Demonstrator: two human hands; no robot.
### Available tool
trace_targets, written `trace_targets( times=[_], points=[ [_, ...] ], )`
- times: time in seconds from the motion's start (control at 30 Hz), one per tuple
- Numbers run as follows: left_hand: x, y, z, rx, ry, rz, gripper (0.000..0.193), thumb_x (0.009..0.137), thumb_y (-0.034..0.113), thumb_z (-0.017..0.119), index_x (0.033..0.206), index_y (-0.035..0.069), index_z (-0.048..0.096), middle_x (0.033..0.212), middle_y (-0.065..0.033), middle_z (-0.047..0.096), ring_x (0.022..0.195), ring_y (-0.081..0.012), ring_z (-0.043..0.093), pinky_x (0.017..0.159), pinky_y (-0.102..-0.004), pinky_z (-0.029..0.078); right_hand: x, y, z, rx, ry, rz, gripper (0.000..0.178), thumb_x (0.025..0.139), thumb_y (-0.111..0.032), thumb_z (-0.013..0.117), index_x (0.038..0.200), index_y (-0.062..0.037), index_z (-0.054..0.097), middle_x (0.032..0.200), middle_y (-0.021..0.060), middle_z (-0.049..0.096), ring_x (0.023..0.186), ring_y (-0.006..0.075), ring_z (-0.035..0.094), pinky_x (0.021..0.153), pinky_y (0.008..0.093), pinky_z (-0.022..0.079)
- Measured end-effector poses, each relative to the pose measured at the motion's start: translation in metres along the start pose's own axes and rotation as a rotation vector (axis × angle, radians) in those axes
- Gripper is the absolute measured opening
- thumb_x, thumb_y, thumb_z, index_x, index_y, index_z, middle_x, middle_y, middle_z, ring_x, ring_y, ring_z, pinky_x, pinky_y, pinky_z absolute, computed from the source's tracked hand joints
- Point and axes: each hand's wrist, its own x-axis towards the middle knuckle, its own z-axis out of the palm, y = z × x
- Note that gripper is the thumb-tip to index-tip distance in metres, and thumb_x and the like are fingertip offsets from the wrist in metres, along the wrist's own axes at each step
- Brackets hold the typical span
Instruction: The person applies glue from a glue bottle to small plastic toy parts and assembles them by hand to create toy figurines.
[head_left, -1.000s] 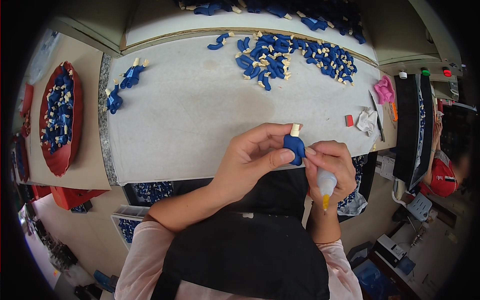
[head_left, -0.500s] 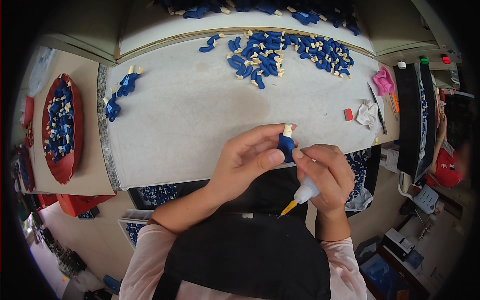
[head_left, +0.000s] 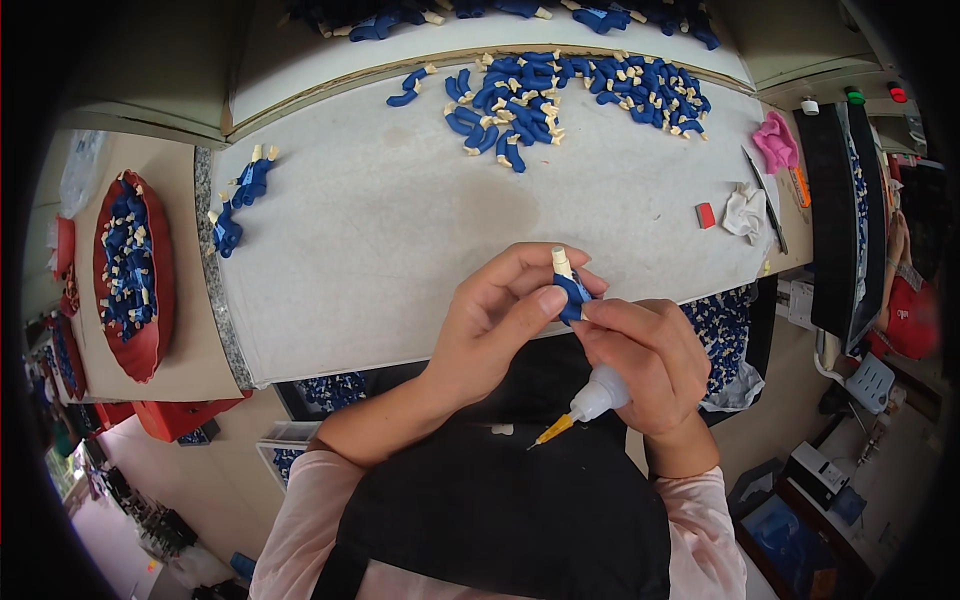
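Observation:
My left hand is closed round a small blue figurine torso with a cream neck stub pointing up, held above the front edge of the worktable. Thumb and fingertips of my right hand pinch the torso's lower right side. In that same right hand lies a translucent white squeeze bottle, tilted down and left. Its yellow needle tip points toward my black apron, away from the torso. My fingers hide part of the torso, and whether a small part sits in the right pinch I cannot tell.
Blue arm pieces with cream hands lie piled at the table's back. Several blue torsos stand at its left, beside a red tray of more. A red block, crumpled tissue and pink cloth lie right.
The torso has turned in my fingers, and a light blue patch now shows on it. My right hand has rolled slightly, swinging the bottle's needle tip left and a little down.

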Motion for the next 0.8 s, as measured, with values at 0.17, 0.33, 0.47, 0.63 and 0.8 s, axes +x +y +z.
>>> trace_targets(
  times=[0.17,0.33,0.47,0.63,0.8],
  points=[
    [-0.001,0.003,0.005,-0.130,0.023,-0.102,0.035,0.088,0.020,0.041,0.118,0.003,0.037,0.106,-0.0170,0.051,0.097,-0.0202,0.053,0.082,-0.0318,0.043,-0.004,-0.009,-0.004,0.027,-0.011,0.155,0.028,0.062,-0.008,0.073,0.080,-0.0040,0.053,0.081,0.0116,0.058,0.064,0.0203,0.057,0.052,0.0257,0.046],
    [0.000,-0.002,0.003,-0.281,-0.022,-0.105,0.035,0.088,0.019,0.041,0.119,0.003,0.036,0.107,-0.0188,0.049,0.099,-0.0223,0.051,0.083,-0.0324,0.043,-0.014,-0.011,-0.001,0.021,0.038,0.255,0.028,0.061,-0.009,0.074,0.083,-0.0047,0.058,0.084,0.0110,0.056,0.071,0.0201,0.057,0.057,0.0255,0.047],
    [0.000,-0.004,0.002,-0.306,-0.058,-0.089,0.034,0.088,0.019,0.041,0.118,0.003,0.036,0.106,-0.0191,0.049,0.099,-0.0230,0.051,0.083,-0.0326,0.043,-0.018,-0.006,0.004,0.043,0.131,0.188,0.033,0.055,-0.004,0.074,0.086,-0.0044,0.062,0.085,0.0086,0.056,0.060,0.0173,0.054,0.047,0.0244,0.041],
    [0.001,-0.002,0.002,-0.297,-0.083,-0.072,0.032,0.089,0.020,0.040,0.117,0.003,0.037,0.104,-0.0168,0.050,0.098,-0.0201,0.051,0.083,-0.0306,0.042,-0.019,-0.007,0.005,0.039,0.141,0.185,0.031,0.056,-0.004,0.074,0.085,-0.0045,0.063,0.084,0.0086,0.056,0.060,0.0168,0.054,0.046,0.0239,0.040],
    [0.000,-0.003,0.001,-0.285,-0.093,-0.053,0.031,0.090,0.020,0.040,0.116,0.004,0.038,0.104,-0.0145,0.052,0.097,-0.0172,0.051,0.083,-0.0287,0.041,-0.018,-0.008,0.005,0.051,0.140,0.191,0.031,0.056,-0.004,0.074,0.085,-0.0043,0.063,0.084,0.0088,0.056,0.060,0.0164,0.053,0.045,0.0236,0.040]
  ],
)
